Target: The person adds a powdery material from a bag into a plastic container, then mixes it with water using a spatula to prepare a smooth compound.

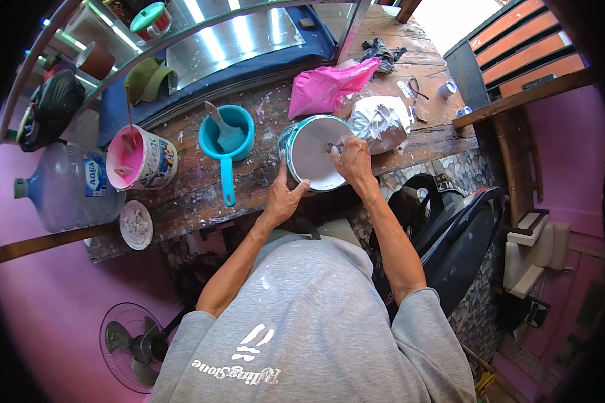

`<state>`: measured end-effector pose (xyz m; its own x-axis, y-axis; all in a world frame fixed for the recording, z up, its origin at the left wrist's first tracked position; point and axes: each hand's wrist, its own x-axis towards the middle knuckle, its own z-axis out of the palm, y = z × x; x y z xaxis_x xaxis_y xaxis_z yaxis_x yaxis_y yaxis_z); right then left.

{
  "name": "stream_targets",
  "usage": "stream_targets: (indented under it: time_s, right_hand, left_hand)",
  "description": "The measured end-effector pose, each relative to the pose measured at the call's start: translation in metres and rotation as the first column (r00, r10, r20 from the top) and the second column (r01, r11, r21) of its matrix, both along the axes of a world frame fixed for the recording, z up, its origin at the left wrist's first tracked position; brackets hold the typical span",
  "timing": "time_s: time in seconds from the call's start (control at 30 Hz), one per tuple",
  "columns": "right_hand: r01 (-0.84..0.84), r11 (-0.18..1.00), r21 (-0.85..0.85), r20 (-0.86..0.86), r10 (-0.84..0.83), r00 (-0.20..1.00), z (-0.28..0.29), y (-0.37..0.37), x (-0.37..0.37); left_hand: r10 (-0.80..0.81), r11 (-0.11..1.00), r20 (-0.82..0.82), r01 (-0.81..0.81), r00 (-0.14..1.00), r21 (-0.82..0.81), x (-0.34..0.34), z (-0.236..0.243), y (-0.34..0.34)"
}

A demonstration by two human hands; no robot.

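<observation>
A white bucket [287,143] with a green-patterned outside stands at the table's front edge, holding a smooth pale grey-pink mixture [312,149]. My left hand [286,196] grips its near left side, thumb by the rim and fingers along the wall. Over the right part of the opening, my right hand [353,161] is closed around a small dark-ended thing that reaches toward the mixture; most of it is hidden by the fingers. Left of the bucket sits a turquoise dipper [227,161] with a paint-smeared scraper [216,118] leaning in it.
Behind the bucket lies a pink plastic bag [316,91], and a white bag [382,121] is close on its right. A pink-smeared pail [156,161], a round lid [136,225] and a large water bottle [70,185] are at left. A motorbike [460,235] stands right of me.
</observation>
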<state>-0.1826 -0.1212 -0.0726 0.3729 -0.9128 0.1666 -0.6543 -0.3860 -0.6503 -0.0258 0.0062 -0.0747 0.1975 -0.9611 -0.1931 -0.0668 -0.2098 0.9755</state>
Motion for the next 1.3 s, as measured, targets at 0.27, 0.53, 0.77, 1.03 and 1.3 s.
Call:
stream_targets:
  time_s: [0.27, 0.53, 0.77, 1.03, 1.3]
  right_hand:
    - [-0.12, 0.992, 0.033, 0.027, 0.119, 0.993, 0.012, 0.005, 0.017]
    - [0.012, 1.0, -0.02, -0.219, -0.016, 0.976, -0.001, 0.01, -0.001]
    - [-0.065, 0.997, 0.044, -0.123, 0.069, 0.99, 0.006, -0.001, 0.015]
    - [-0.186, 0.976, -0.111, -0.216, 0.159, 0.963, 0.008, 0.003, 0.035]
    - [-0.196, 0.979, -0.055, -0.226, 0.179, 0.957, 0.021, 0.008, 0.018]
  left_hand:
    - [-0.024, 0.998, -0.016, 0.025, 1.0, 0.05, -0.004, 0.006, 0.002]
    - [0.005, 1.0, 0.049, -0.003, 0.999, -0.031, 0.007, -0.009, 0.0]
    - [0.045, 0.999, 0.049, -0.043, 0.998, -0.032, 0.008, -0.004, 0.0]
    - [0.005, 0.986, -0.121, 0.015, 0.993, 0.165, 0.004, 0.009, -0.003]
    - [-0.01, 1.0, -0.128, 0.013, 0.992, 0.021, 0.003, 0.009, -0.003]
